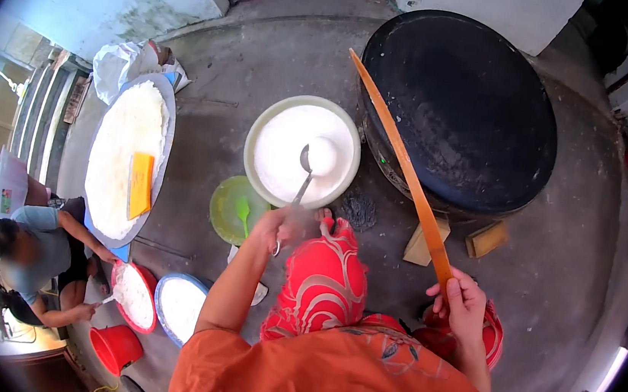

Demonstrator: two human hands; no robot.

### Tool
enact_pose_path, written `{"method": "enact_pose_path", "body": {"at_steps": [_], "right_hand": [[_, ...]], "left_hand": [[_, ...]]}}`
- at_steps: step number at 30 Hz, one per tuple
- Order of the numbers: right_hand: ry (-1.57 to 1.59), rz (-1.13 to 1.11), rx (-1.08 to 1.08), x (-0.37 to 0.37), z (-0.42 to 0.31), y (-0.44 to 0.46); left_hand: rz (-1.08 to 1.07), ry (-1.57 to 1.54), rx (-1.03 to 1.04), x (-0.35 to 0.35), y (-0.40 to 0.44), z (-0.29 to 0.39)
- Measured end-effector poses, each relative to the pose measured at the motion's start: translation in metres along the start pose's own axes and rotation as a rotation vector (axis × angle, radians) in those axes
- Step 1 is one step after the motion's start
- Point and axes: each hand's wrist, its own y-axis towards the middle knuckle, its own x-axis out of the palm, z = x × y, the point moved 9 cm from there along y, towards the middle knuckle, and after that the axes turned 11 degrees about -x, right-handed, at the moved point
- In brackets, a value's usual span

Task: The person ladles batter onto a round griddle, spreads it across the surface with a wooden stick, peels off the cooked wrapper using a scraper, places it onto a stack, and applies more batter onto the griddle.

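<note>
My left hand [280, 227] is closed around the handle of a metal ladle [303, 187]. The ladle's bowl end is in a large round basin [251, 143] of smooth white batter-like stuff, beside a rounded white shape. In my right hand [460, 294] is the lower end of a long, flat wooden stick [402, 155], which tapers to a point. Its upper part slants along the left edge of a big round black griddle [460, 112]. Just below the basin, a green bowl [218, 213] holds a light green spatula [243, 211].
On the left, a round board [171, 116] carries a white sheet and a yellow-orange scraper [140, 185]. Another person [43, 259] works at a red basin [155, 286], near a blue-rimmed basin [202, 289] and red bucket [114, 349]. Blocks [425, 242] lie below the griddle.
</note>
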Motion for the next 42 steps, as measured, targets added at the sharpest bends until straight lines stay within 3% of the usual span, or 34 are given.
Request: {"method": "enact_pose_path", "body": {"at_steps": [1, 3, 8, 13, 16, 21, 27, 31, 36, 42], "right_hand": [[0.005, 0.023, 0.016, -0.002, 0.0, 0.0], [0.045, 0.039, -0.006, -0.005, 0.003, 0.0], [0.023, 0.064, -0.125, -0.008, -0.003, 0.0], [0.11, 0.005, 0.02, -0.009, 0.012, -0.005], [0.082, 0.026, -0.033, -0.004, 0.003, -0.003], [-0.042, 0.008, -0.054, -0.006, -0.005, -0.003], [-0.102, -0.012, -0.056, -0.011, -0.002, -0.006], [-0.191, 0.029, -0.073, -0.018, -0.02, -0.012], [-0.267, 0.029, -0.068, -0.039, -0.021, -0.01], [-0.371, -0.026, -0.118, -0.043, -0.034, 0.004]], "left_hand": [[-0.006, 0.002, 0.004, -0.009, -0.004, 0.001], [-0.246, -0.053, -0.023, -0.009, -0.018, 0.002], [-0.281, -0.005, 0.087, -0.019, -0.08, -0.002], [-0.314, 0.161, 0.338, -0.003, -0.146, 0.002], [-0.315, 0.236, 0.492, 0.019, -0.177, 0.007], [-0.321, 0.343, 0.626, 0.045, -0.172, 0.02], [-0.219, 0.129, 0.275, 0.003, -0.016, 0.019], [-0.163, -0.054, 0.078, -0.035, 0.007, -0.007], [-0.013, -0.061, 0.175, -0.066, -0.05, -0.013], [-0.204, 0.148, 0.416, -0.01, -0.13, -0.001]]}}
